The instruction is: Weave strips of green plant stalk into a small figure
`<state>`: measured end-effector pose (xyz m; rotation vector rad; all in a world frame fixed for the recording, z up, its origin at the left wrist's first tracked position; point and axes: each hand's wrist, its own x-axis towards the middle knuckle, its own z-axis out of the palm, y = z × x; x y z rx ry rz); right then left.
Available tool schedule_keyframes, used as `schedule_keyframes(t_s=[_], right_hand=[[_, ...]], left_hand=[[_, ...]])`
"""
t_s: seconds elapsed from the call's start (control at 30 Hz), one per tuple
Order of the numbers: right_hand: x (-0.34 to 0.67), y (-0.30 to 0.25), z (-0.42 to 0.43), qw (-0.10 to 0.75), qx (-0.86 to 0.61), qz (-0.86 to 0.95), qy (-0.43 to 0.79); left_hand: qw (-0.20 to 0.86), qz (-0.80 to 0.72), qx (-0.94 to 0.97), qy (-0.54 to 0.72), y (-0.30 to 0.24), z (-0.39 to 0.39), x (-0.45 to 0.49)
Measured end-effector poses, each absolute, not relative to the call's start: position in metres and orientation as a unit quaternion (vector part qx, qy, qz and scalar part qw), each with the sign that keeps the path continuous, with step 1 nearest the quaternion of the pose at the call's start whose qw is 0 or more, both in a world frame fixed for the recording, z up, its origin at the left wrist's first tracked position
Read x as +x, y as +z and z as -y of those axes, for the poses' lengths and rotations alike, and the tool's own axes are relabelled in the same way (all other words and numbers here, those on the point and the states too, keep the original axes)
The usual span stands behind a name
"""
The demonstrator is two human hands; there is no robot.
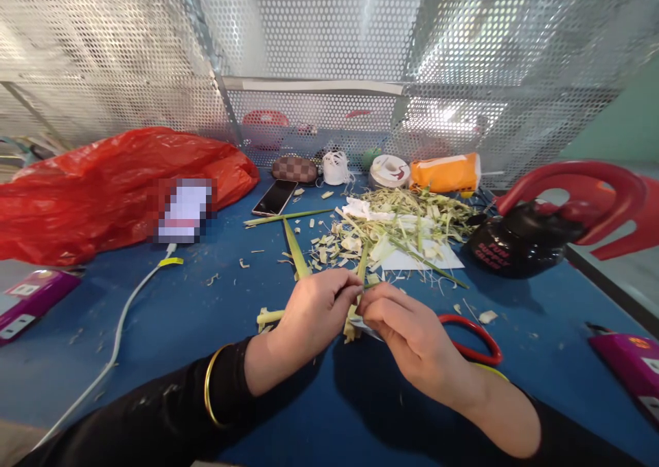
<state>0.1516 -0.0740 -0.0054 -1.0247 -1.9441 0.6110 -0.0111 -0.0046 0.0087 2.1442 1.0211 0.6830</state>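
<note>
My left hand (314, 319) is closed in a pinch on a pale green plant stalk (363, 264) that rises between my two hands. Facing it, my right hand (406, 326) has its fingertips pressed to the same stalk, close to the left thumb. Below the fingers the stalk's cut end (353, 328) shows. Red-handled scissors (487, 336) lie beside and partly under my right hand, most of them hidden. Beyond my left hand is a long green leaf strip (295, 247), and a short pale stalk piece (270, 316) rests by the left wrist.
Plant scraps (355, 237) and a shredded pile (432, 213) cover the blue table beyond my hands. A black pot-like container (515, 247) with a red handle stands right. Left are a red plastic bag (103, 185), a lit phone (182, 209) and its cable (121, 326). A dark phone (276, 198) lies farther back.
</note>
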Motion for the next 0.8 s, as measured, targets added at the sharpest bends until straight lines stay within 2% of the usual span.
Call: schedule_keyframes(t_s=[0.17, 0.33, 0.47, 0.63, 0.8], right_hand=[[0.151, -0.007, 0.073, 0.398, -0.391, 0.795, 0.238], [0.156, -0.003, 0.070, 0.466, -0.430, 0.731, 0.254], [0.163, -0.001, 0.062, 0.500, -0.485, 0.681, 0.224], [0.170, -0.006, 0.054, 0.464, -0.554, 0.653, 0.226], [0.166, -0.013, 0.055, 0.392, -0.574, 0.682, 0.227]], left_hand=[[0.303, -0.392, 0.837, 0.232, 0.006, 0.005, -0.012], [0.274, -0.384, 0.862, 0.187, 0.008, 0.001, -0.013], [0.347, -0.319, 0.872, 0.134, 0.012, 0.000, -0.012], [0.475, -0.282, 0.821, 0.145, 0.016, 0.002, -0.012], [0.420, -0.322, 0.815, 0.237, 0.015, 0.001, -0.013]])
